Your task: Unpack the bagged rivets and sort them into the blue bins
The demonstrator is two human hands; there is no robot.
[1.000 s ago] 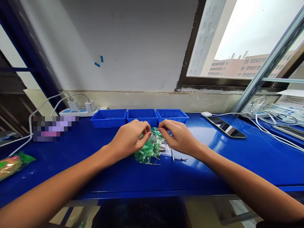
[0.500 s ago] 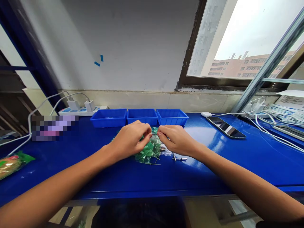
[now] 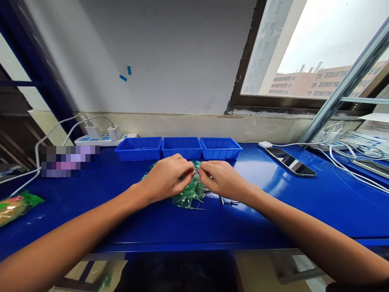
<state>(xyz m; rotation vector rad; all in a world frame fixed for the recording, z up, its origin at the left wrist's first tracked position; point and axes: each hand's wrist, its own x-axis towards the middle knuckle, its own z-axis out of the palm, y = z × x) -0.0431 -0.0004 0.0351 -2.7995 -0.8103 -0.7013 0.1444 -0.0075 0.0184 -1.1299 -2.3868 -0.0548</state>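
My left hand (image 3: 170,177) and my right hand (image 3: 224,178) meet above the middle of the blue table. Thumb and fingers are pinched together on each, with the fingertips almost touching. Whatever lies between them is too small to make out. Directly below and behind them lies a crinkled clear plastic bag (image 3: 188,195) with green pieces in it, partly covered by my left hand. Thin metal pins (image 3: 198,208) stick out at the bag's near edge. Several more metal pins (image 3: 227,201) lie loose under my right hand.
Three blue bins (image 3: 138,151) stand in a row at the back. A phone (image 3: 290,161) and a white cable (image 3: 284,146) lie to the right. On the left are a power strip (image 3: 103,142) with chargers and a packaged food item (image 3: 16,209). The blue table's front edge (image 3: 182,246) runs below my arms.
My right hand has moved slightly left, bringing the fingertips closer together. Both hands stay pinched above the bag. The whole view has shifted a little.
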